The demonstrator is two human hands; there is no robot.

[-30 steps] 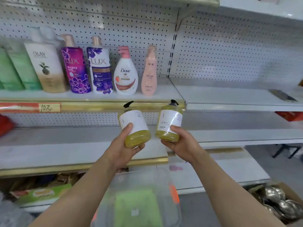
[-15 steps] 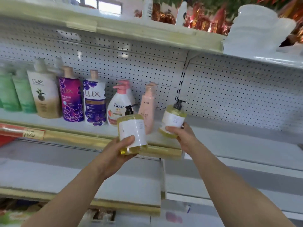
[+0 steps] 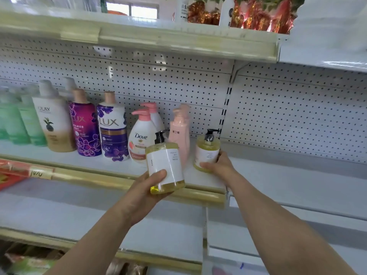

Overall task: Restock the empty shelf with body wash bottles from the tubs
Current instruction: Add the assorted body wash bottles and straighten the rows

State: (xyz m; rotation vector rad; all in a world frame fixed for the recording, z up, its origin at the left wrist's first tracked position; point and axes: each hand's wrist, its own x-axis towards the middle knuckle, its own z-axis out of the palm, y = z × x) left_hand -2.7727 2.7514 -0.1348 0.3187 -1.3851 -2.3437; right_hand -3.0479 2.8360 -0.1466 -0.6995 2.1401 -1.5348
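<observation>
White pegboard shelving [image 3: 297, 175] is filling the view, with Olay, Lux and Dove bottles [image 3: 111, 128] standing at left. The left hand [image 3: 143, 193] is gripping one yellow body wash bottle [image 3: 164, 167] in front of the shelf edge, while the right hand [image 3: 220, 165] is wrapping around a second yellow bottle [image 3: 206, 149] beside the pink bottle [image 3: 179, 132].
</observation>
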